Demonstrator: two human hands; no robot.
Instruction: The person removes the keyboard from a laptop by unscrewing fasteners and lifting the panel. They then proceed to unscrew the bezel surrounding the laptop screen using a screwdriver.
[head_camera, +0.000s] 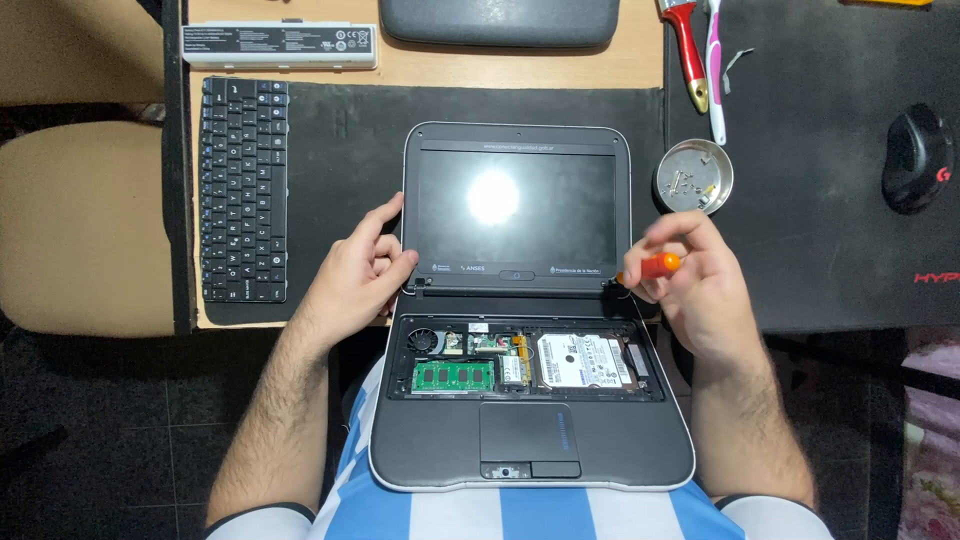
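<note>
A small grey laptop (530, 455) lies open in front of me, its base partly on my lap, its keyboard removed so the green memory stick, fan and silver hard drive show. My left hand (355, 270) grips the lower left corner of the dark screen (515, 205). My right hand (690, 280) holds an orange-handled screwdriver (655, 266), its tip at the right hinge area.
A detached black keyboard (243, 190) and a white battery pack (280, 45) lie at the left on the desk. A round metal dish (693, 177) with screws sits right of the screen. A red-handled brush (686, 50), a toothbrush (715, 70) and a black mouse (915, 158) lie further right.
</note>
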